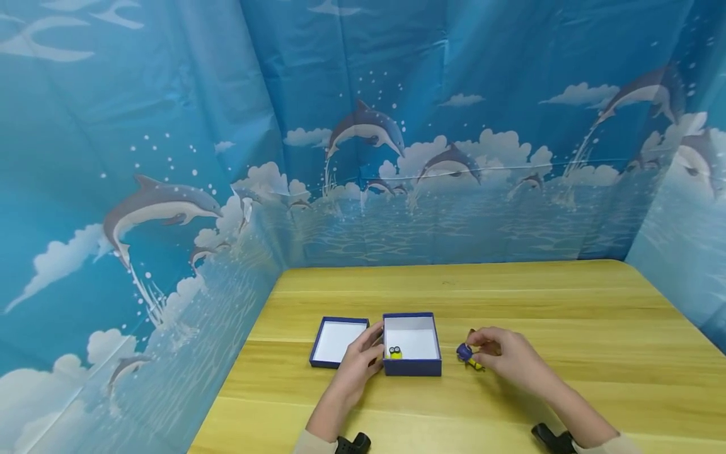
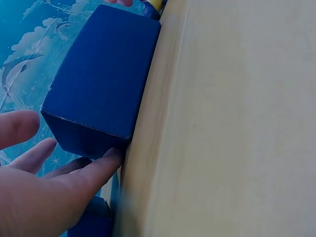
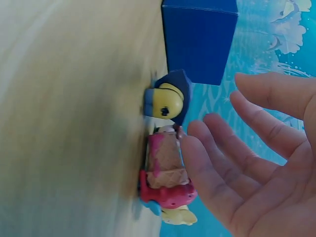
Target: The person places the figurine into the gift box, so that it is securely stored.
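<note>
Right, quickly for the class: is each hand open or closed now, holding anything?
Left hand: open, touching the blue box.
Right hand: open, beside the small toys; contact cannot be told.

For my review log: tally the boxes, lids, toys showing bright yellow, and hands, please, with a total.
Boxes: 1, the open blue box
Lids: 1, the shallow blue lid
Bright yellow toys: 2, the toy in the box and the yellow-and-blue toy
Hands: 2, left hand and right hand
Total: 6
</note>
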Available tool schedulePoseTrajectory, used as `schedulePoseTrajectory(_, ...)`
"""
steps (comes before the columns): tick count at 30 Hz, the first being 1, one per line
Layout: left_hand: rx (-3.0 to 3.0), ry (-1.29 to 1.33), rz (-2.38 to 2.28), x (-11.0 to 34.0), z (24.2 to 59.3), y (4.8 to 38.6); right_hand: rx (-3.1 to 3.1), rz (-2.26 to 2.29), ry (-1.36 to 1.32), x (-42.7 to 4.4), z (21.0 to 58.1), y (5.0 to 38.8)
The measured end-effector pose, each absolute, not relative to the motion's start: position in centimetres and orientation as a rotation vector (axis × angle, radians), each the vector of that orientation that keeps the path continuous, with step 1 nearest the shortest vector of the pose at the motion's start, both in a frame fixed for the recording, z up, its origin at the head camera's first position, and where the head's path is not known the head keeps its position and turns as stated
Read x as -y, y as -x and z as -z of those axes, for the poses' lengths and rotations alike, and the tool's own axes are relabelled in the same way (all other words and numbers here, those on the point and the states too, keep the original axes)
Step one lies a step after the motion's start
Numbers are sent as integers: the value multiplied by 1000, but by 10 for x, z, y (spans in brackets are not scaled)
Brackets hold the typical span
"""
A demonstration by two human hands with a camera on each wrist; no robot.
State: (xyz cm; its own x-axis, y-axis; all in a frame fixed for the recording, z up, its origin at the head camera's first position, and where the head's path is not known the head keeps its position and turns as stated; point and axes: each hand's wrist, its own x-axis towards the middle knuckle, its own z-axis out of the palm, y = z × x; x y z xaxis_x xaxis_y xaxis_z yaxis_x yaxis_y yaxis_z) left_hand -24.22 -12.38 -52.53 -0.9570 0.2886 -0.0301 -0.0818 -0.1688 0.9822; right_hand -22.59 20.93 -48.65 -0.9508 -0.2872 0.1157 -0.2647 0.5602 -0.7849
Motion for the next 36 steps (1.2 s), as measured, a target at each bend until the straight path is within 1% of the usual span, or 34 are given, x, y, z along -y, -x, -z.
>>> schedulePoseTrajectory(6, -1828, -224, -2212, 123, 521, 242, -2806, 1305, 455, -205, 494, 222)
schedulePoseTrajectory(10, -1835, -208, -2202, 122, 519, 244, -2897, 1183, 476, -202, 499, 220)
schedulePoseTrajectory(21, -1890, -182, -2165, 121, 520, 247, -3017, 941, 424, -192, 507, 218)
schedulePoseTrajectory(29, -1913, -184, -2146, 123, 520, 249, -3011, 979, 458, -193, 504, 217)
schedulePoseTrajectory(36, -1918, -214, -2127, 124, 523, 245, -2968, 1016, 421, -191, 508, 214)
